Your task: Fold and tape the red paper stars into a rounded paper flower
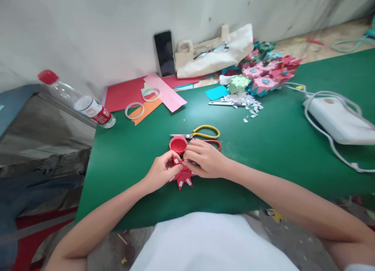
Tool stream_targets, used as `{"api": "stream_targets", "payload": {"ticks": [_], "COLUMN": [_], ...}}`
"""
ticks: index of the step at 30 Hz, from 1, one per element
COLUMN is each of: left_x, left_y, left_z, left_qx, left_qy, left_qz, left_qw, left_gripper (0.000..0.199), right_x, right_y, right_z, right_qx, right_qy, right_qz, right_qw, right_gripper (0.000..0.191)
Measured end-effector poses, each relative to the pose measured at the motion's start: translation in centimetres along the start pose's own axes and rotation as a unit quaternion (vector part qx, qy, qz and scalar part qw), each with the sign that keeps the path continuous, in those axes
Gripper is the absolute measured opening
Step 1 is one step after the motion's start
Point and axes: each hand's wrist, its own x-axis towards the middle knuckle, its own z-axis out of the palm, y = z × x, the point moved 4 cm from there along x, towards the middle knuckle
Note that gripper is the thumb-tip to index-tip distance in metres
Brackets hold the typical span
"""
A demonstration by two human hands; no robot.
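Note:
A red folded paper star [183, 177] with white tape strips on its points is held between my hands, low over the green table [125, 153]. My left hand [163, 170] pinches its left side between thumb and fingers. On its upper right, the fingers of my right hand [206, 158] are closed at one point; whether they grip the paper or a bit of tape there is too small to tell. Just beyond the star sits a red round paper cup shape [178, 144]. Scissors [206, 132] with yellow and red handles lie behind it, partly covered by my right hand.
Two tape rolls [134, 110] lie by orange and pink paper strips [165, 93]. A bottle [88, 106] stands at the left edge. Behind are a phone [164, 54], a cloth bag [213, 56], paper flowers [265, 77], a cutter knife [227, 103] and white scraps [252, 103]. At right lies a corded white box [341, 118].

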Motion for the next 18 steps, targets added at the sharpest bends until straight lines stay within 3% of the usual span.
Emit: {"api": "stream_targets", "payload": {"ticks": [10,18], "left_x": [0.2,0.3], "left_y": [-0.2,-0.1], "left_z": [0.3,0.2], "left_qx": [0.007,0.015], "left_qy": [0.006,0.013], "left_qz": [0.004,0.014], "left_qw": [1.0,1.0], "left_gripper": [0.016,0.014], "right_x": [0.1,0.2], "right_y": [-0.6,-0.7], "right_z": [0.9,0.8], "right_qx": [-0.092,-0.134], "right_qy": [-0.08,-0.019], "right_qz": [-0.064,-0.112], "right_qw": [0.99,0.984], "right_gripper": [0.013,0.026]}}
